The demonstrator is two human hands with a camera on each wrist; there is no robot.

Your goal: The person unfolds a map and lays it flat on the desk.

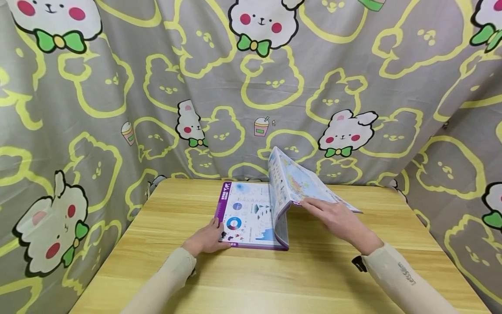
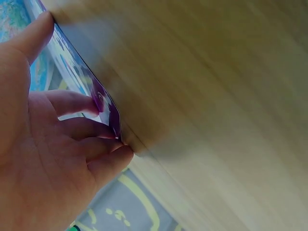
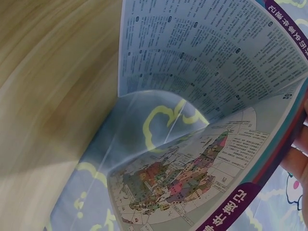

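A folding map (image 1: 247, 213) with purple borders lies on the wooden table, its left panel flat and showing charts. Its right part rises in a steep fold, with a coloured world map on the outer face. My left hand (image 1: 206, 237) rests at the near left corner; in the left wrist view its fingertips (image 2: 108, 129) touch the purple edge. My right hand (image 1: 335, 218) holds the near edge of the raised panel. Seen from the right wrist, an inner page of small text (image 3: 183, 43) and a multicoloured map (image 3: 173, 178) face each other; most of that hand is out of frame.
The light wooden table (image 1: 243, 283) extends around the folding map on all sides. A grey curtain (image 1: 219, 87) with yellow outlines and white rabbits hangs behind the table and along both sides. A black strap piece (image 1: 358, 264) shows at my right sleeve.
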